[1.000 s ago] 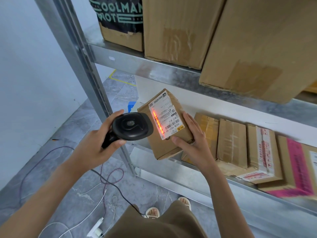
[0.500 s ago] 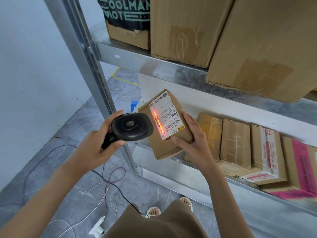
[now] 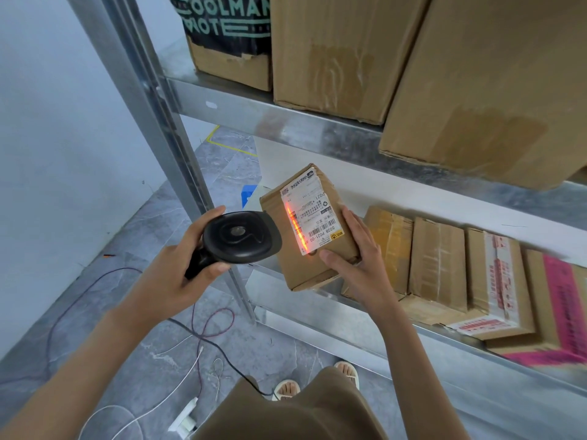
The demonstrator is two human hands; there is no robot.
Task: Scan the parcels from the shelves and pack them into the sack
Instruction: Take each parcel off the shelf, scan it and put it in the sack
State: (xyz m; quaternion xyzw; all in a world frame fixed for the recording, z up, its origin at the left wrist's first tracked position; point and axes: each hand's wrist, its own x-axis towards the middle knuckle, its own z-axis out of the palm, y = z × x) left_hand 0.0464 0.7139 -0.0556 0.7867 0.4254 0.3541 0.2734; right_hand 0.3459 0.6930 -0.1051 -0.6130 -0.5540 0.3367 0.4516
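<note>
A: Where's the parcel (image 3: 313, 230)?

B: Centre of the frame, tilted, held off the shelf by the right hand (image 3: 359, 265). Thumb on the front face, the other fingers (image 3: 355, 227) wrapped along its right side, closed firmly on the box. Its white label (image 3: 313, 219) faces the camera with an orange-red scan line (image 3: 297, 231) down the label's left edge.

A: Can you read the label?

B: Only "P021" and a few barcodes; the small print is too fine to make out.

A: And the left hand (image 3: 187, 265)?

B: Curled tight round the grip of a black scanner (image 3: 239, 239), whose head sits just left of the parcel. The grip itself is mostly hidden in the palm.

A: What do the shelves hold?

B: The lower shelf (image 3: 365, 315), right of centre, carries a row of brown cartons (image 3: 435, 265) standing side by side; the farthest right one with pink print (image 3: 562, 300) is blurred and cut off by the frame edge. The upper shelf (image 3: 286, 119) carries big cartons (image 3: 333, 55) whose tops run out of the picture, and a black bag (image 3: 228, 23) at upper centre showing "OOLMAN", its first letter partly hidden.

A: Below?

B: Grey floor (image 3: 95, 296) at lower left with loose cables (image 3: 203, 322) and a white plug strip (image 3: 184, 414); I can't see any sack
</note>
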